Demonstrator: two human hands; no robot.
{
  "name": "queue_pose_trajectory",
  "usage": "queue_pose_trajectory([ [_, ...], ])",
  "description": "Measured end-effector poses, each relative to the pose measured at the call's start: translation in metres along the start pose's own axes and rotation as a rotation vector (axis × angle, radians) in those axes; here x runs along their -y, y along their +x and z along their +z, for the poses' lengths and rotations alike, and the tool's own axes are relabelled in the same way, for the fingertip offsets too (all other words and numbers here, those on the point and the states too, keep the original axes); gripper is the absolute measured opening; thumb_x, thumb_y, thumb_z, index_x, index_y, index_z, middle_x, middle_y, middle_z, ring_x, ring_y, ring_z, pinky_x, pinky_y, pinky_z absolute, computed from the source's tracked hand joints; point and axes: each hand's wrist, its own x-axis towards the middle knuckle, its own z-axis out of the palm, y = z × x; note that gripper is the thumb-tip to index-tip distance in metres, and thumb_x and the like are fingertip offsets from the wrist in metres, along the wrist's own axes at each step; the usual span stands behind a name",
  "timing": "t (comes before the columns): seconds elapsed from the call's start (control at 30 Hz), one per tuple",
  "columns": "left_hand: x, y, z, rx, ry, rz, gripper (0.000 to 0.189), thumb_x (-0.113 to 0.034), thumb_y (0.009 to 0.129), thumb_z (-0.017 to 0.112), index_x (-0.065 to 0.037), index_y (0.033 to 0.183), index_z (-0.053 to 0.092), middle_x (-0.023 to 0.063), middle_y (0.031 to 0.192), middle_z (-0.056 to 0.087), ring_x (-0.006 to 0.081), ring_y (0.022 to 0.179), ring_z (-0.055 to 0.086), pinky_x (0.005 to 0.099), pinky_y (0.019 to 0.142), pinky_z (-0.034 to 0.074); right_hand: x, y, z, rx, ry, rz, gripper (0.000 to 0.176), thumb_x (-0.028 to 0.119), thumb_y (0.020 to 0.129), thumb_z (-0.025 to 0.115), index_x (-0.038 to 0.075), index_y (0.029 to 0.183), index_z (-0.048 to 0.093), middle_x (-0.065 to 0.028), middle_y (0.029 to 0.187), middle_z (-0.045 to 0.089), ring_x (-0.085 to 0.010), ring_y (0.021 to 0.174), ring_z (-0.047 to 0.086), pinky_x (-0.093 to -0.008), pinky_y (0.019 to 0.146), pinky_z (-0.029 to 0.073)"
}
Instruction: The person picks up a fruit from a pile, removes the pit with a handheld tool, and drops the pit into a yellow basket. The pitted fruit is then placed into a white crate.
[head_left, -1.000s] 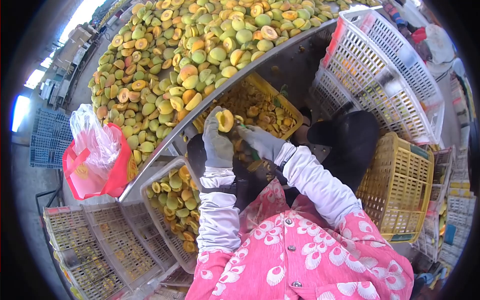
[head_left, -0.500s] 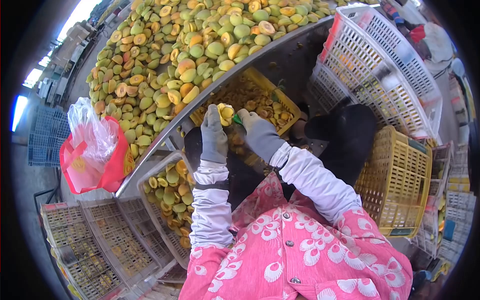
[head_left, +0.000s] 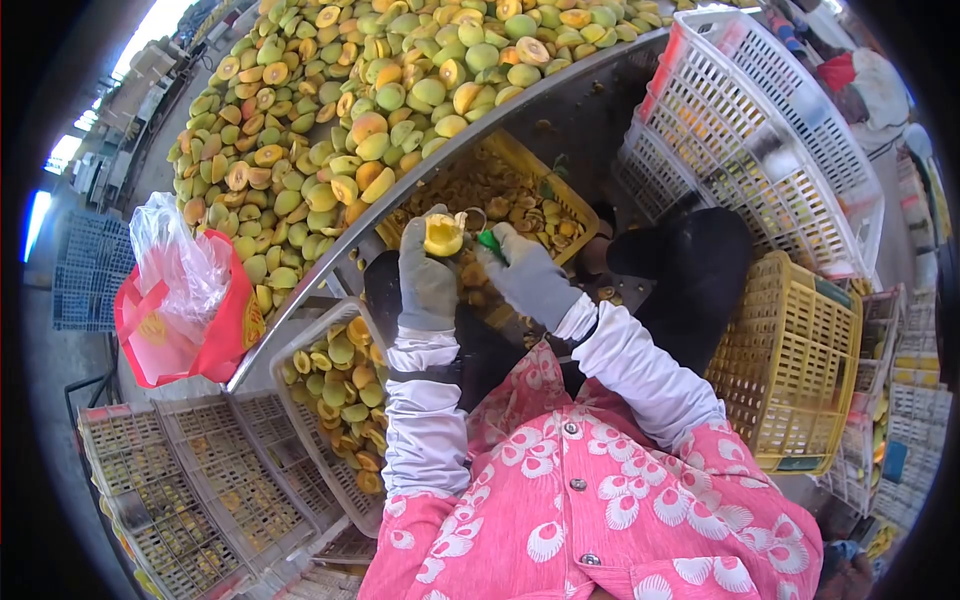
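Note:
My left hand point(head_left: 428, 275), in a grey glove, is closed around a hollowed yellow fruit half point(head_left: 444, 235), its cut side showing. In my gloved right hand point(head_left: 527, 277) is a green-handled looped scoop point(head_left: 490, 241); its thin metal loop stands just right of the fruit, apart from it. Both hands are above my lap, near the metal table edge. Beyond them sits a yellow crate point(head_left: 572, 195) with scooped-out pieces of flesh and scraps in it. A wide heap of halved green-yellow fruit point(head_left: 400, 95) covers the table.
A pale crate point(head_left: 283, 385) of fruit halves stands left of my legs, beside several stacked crates point(head_left: 190, 480). A red bag point(head_left: 215, 320) with clear plastic hangs at the table's left end. White crates point(head_left: 745, 140) and a yellow basket point(head_left: 790, 360) stand on the right.
The looped scoop has come out of the fruit half and moved slightly right. My left hand has turned the fruit, so its hollow shows more.

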Motion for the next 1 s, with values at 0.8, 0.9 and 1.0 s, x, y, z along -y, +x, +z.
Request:
queue_pose_trajectory([
  [0.8,-0.121,-0.015,-0.041,-0.517,1.333,0.746,0.027,-0.015,0.085,0.067,-0.002,0.109,0.068,0.0158,0.107,0.065,0.0265,0.089,0.062,0.0374,0.084,0.05,-0.088,0.035,0.027,0.019,-0.164,0.142,0.042,0.034,0.095,0.059,0.002,0.12,0.056,-0.0213,0.1,0.068,-0.0356,0.094,0.067,-0.0412,0.08,0.05],
  [0.9,-0.122,0.077,-0.041,-0.404,1.688,0.785,0.044,-0.026,0.085,0.071,-0.004,0.122,0.063,0.019,0.116,0.064,0.0326,0.101,0.064,0.0403,0.086,0.051,-0.085,0.023,0.023,-0.024,-0.064,0.083,0.044,0.033,0.094,0.061,0.003,0.125,0.055,-0.0165,0.1,0.069,-0.0285,0.088,0.066,-0.0356,0.08,0.05],
  [1.0,-0.119,0.147,-0.068,-0.357,1.947,0.706,0.05,-0.034,0.083,0.073,-0.005,0.122,0.063,0.0189,0.112,0.066,0.0357,0.101,0.065,0.0429,0.085,0.051,-0.079,0.017,0.005,0.047,0.138,0.319,0.04,0.032,0.096,0.056,0.004,0.125,0.056,-0.0229,0.107,0.067,-0.0381,0.1,0.065,-0.0409,0.085,0.05],
])
